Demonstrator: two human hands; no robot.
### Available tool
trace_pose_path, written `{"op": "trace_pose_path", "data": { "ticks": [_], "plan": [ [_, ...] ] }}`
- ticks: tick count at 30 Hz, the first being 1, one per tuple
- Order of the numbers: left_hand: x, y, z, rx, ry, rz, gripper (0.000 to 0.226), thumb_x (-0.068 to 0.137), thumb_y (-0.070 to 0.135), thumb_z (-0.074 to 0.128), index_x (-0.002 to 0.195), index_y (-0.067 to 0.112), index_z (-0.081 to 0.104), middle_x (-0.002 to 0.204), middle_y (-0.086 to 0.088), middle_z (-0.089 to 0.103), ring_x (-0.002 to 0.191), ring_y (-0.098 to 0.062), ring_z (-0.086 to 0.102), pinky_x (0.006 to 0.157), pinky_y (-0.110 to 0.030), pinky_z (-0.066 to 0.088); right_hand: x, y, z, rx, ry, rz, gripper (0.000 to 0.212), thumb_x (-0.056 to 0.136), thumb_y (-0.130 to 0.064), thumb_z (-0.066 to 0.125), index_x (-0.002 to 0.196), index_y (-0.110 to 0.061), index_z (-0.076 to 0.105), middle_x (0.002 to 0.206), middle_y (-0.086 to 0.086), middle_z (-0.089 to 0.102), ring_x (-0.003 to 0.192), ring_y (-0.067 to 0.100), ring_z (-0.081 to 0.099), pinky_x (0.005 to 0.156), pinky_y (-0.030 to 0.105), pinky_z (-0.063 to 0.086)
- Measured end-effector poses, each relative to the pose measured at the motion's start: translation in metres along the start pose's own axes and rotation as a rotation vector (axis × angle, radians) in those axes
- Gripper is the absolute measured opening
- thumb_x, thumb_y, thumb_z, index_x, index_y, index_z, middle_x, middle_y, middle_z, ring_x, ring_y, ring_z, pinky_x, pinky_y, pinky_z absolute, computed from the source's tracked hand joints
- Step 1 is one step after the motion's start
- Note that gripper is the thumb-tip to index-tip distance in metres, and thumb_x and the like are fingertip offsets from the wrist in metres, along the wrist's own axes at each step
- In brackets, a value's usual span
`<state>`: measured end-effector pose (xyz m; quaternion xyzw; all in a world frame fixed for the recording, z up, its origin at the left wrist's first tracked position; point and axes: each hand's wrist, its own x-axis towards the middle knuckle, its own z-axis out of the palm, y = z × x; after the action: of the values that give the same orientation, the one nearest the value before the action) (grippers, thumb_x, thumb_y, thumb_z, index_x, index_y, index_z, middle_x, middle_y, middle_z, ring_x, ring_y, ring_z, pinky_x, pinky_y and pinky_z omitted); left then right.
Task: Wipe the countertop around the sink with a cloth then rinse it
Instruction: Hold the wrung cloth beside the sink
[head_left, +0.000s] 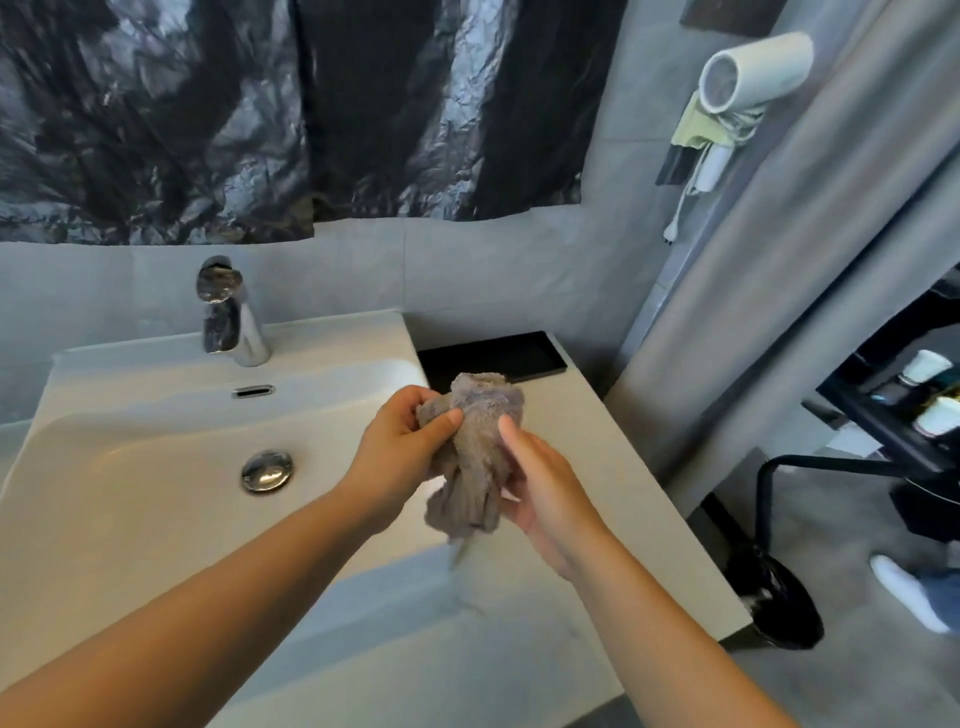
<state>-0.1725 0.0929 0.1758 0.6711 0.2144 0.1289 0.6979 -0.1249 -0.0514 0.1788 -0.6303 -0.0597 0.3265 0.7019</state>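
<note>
A crumpled grey-brown cloth (475, 452) hangs in the air above the right rim of the white sink (130, 467). My left hand (400, 457) pinches its upper left part between thumb and fingers. My right hand (540, 483) holds the cloth's lower right side, fingers behind it and thumb raised along it. The pale countertop (597, 457) stretches to the right of the basin. The chrome tap (228, 312) stands at the sink's back; no water runs from it.
A black tray (498, 356) lies at the back of the countertop. A chrome drain plug (266, 470) sits in the basin. A hair dryer (748, 73) hangs on the right wall. On the floor to the right are a black bin (779, 597) and a black rack (893, 395).
</note>
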Motion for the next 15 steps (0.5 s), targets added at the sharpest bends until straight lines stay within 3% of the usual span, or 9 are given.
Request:
{"op": "trace_pose_path", "data": {
  "ticks": [3, 5, 8, 11, 13, 15],
  "plan": [
    [-0.001, 0.004, 0.054, 0.036, 0.181, 0.021, 0.011, 0.09, 0.021, 0.062, 0.088, 0.01, 0.058, 0.079, -0.007, 0.064, 0.07, -0.018, 0.062, 0.059, -0.026, 0.052, 0.001, -0.006, -0.046, -0.113, 0.038, -0.073, 0.03, 0.091, -0.034, 0.059, 0.107, -0.009, 0.064, 0.099, 0.012, 0.072, 0.091, 0.025, 0.07, 0.08, 0.042, 0.058],
    [0.003, 0.006, 0.08, 0.081, 0.239, 0.046, 0.014, 0.086, 0.023, 0.067, 0.088, 0.01, 0.062, 0.078, -0.005, 0.068, 0.07, -0.013, 0.066, 0.061, -0.025, 0.054, 0.005, -0.014, -0.07, -0.173, 0.111, -0.178, 0.021, 0.091, -0.028, 0.06, 0.104, -0.011, 0.065, 0.095, 0.009, 0.072, 0.086, 0.02, 0.07, 0.07, 0.03, 0.058],
    [0.007, 0.002, 0.097, 0.235, 0.2, -0.025, 0.025, 0.083, 0.032, 0.07, 0.1, 0.015, 0.06, 0.09, 0.002, 0.068, 0.082, -0.014, 0.066, 0.074, -0.028, 0.054, 0.011, -0.029, -0.103, -0.451, 0.188, -0.356, 0.011, 0.094, -0.024, 0.053, 0.086, -0.018, 0.058, 0.078, -0.004, 0.061, 0.07, 0.005, 0.06, 0.056, 0.015, 0.045],
    [0.002, -0.013, 0.089, 0.546, 0.137, -0.023, 0.028, 0.084, 0.031, 0.068, 0.107, 0.024, 0.055, 0.094, 0.008, 0.064, 0.086, -0.009, 0.062, 0.075, -0.023, 0.049, 0.018, -0.038, -0.135, -0.673, 0.17, -0.388, 0.026, 0.091, -0.019, 0.055, 0.068, -0.018, 0.044, 0.059, -0.007, 0.043, 0.045, 0.001, 0.049, 0.042, 0.013, 0.034],
    [-0.004, -0.026, 0.08, 0.687, 0.066, 0.0, 0.019, 0.084, 0.027, 0.066, 0.102, 0.025, 0.059, 0.094, 0.011, 0.066, 0.084, -0.005, 0.062, 0.078, -0.025, 0.051, 0.029, -0.038, -0.155, -0.79, 0.144, -0.339, 0.017, 0.087, -0.023, 0.061, 0.077, -0.014, 0.051, 0.065, -0.004, 0.053, 0.052, 0.002, 0.057, 0.043, 0.016, 0.041],
    [-0.01, -0.038, 0.071, 0.742, 0.024, -0.02, 0.011, 0.084, 0.024, 0.064, 0.095, 0.026, 0.063, 0.093, 0.011, 0.067, 0.083, -0.004, 0.062, 0.077, -0.023, 0.051, 0.043, -0.036, -0.171, -0.938, 0.159, -0.281, 0.024, 0.081, -0.03, 0.068, 0.091, -0.019, 0.05, 0.079, -0.009, 0.056, 0.071, 0.007, 0.059, 0.058, 0.021, 0.048]
  ]
}}
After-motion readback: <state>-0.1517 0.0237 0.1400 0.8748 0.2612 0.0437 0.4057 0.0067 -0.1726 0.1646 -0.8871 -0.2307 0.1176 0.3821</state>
